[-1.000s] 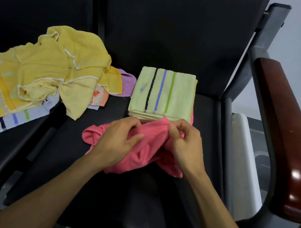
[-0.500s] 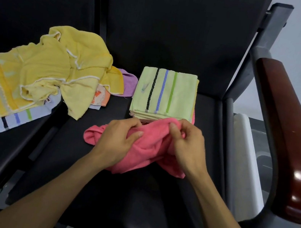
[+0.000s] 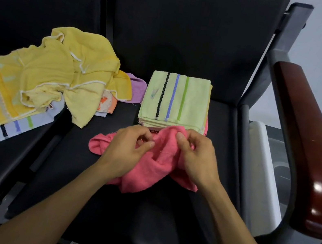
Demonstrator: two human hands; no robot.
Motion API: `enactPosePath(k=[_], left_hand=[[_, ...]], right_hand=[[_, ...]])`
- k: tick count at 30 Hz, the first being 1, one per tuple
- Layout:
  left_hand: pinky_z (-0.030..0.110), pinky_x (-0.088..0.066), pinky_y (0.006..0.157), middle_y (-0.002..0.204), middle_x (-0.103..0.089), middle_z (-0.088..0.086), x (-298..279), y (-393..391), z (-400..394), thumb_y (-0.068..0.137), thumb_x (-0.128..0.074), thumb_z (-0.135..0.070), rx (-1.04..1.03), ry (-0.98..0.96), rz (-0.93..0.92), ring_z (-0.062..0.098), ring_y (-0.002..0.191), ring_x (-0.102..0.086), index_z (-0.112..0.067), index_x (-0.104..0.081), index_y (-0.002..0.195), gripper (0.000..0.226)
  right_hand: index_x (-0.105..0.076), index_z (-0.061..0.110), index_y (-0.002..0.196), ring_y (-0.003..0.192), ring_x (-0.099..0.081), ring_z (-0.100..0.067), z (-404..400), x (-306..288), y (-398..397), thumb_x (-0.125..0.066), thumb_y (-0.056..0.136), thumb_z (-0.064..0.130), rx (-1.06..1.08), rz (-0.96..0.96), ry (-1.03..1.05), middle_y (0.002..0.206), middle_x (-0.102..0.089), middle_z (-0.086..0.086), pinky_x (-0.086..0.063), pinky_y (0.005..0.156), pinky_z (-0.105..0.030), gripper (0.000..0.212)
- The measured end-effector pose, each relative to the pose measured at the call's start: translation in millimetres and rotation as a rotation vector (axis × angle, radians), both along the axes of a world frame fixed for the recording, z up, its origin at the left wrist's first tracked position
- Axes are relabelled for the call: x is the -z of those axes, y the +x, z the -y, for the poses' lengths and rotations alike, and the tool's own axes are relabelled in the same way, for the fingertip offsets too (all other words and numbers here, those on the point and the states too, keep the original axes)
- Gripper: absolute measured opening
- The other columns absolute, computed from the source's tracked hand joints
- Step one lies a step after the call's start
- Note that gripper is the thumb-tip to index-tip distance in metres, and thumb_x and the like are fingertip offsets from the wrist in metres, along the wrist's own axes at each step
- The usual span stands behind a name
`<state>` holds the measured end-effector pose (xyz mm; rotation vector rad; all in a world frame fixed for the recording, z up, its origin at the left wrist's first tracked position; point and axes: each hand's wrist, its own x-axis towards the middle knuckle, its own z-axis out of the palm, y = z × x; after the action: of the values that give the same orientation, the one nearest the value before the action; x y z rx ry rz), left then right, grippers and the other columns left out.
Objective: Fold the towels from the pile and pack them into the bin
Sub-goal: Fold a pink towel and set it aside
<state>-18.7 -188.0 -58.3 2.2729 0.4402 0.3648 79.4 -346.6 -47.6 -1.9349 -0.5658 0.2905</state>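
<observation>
Pink towel point(image 3: 155, 161), plain, crumpled. Folded towel point(image 3: 176, 98) on top of the stack: pale green with three stripes, black, blue, green. Loose pile: yellow towel point(image 3: 68, 71) with white edging; pale blue towel point(image 3: 19, 129) striped black, blue, green; lilac cloth point(image 3: 137, 87); an orange-and-white patterned piece point(image 3: 107, 103), motif unclear. Black seat point(image 3: 97, 207). Dark red-brown glossy armrest point(image 3: 311, 144).
</observation>
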Motion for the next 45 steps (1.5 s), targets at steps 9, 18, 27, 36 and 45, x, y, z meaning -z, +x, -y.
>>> enactPosePath(k=[9,18,27,36,45], left_hand=[[0.017,-0.051,0.078,0.096,-0.070,-0.009,-0.6,1.7,-4.4,0.089,-0.075,-0.016,-0.006,-0.121,-0.031,0.007,0.086,-0.067,-0.017,-0.071,0.103,0.015],[0.030,-0.044,0.062,0.076,-0.069,0.013,-5.2,1.2,-4.5,0.095,-0.064,-0.018,-0.182,-0.285,0.075,0.009,0.062,-0.051,-0.015,-0.062,0.086,0.010],[0.048,-0.056,0.072,0.080,-0.070,0.013,-6.7,1.8,3.6,0.090,-0.074,-0.015,-0.068,-0.396,0.139,0.018,0.070,-0.060,-0.015,-0.070,0.090,0.004],[0.038,-0.053,0.066,0.081,-0.070,0.015,-4.6,2.7,5.7,0.090,-0.073,-0.009,-0.084,-0.416,0.120,0.017,0.068,-0.060,-0.010,-0.068,0.090,0.005],[0.042,-0.048,0.067,0.075,-0.071,0.021,0.3,1.1,9.5,0.091,-0.068,0.001,-0.022,-0.472,0.050,0.024,0.067,-0.060,-0.011,-0.070,0.088,0.012]], right_hand=[[-0.069,0.019,0.074,0.069,-0.059,-0.007,-2.8,-0.8,-6.9,-0.060,0.099,0.027,-0.106,-0.087,0.002,0.078,-0.071,-0.002,-0.051,0.070,-0.031,0.028],[-0.070,0.012,0.085,0.063,-0.060,-0.028,2.7,-5.0,-0.4,-0.070,0.092,0.027,0.162,-0.469,0.241,0.072,-0.070,-0.015,-0.049,0.057,-0.032,0.016],[-0.065,-0.005,0.116,0.083,-0.071,-0.024,-1.6,-10.7,-3.9,-0.061,0.087,-0.012,-0.056,-0.926,0.579,0.102,-0.071,-0.021,-0.062,0.074,-0.032,0.030],[-0.063,-0.009,0.117,0.092,-0.074,-0.020,-0.7,-10.5,-8.2,-0.044,0.093,-0.021,-0.193,-0.797,0.556,0.106,-0.074,-0.019,-0.059,0.074,-0.025,0.033],[-0.078,0.018,0.088,0.086,-0.066,-0.016,-10.2,-2.3,-13.2,-0.080,0.077,0.000,-0.197,-0.052,0.110,0.094,-0.073,0.004,-0.055,0.083,-0.026,0.021]])
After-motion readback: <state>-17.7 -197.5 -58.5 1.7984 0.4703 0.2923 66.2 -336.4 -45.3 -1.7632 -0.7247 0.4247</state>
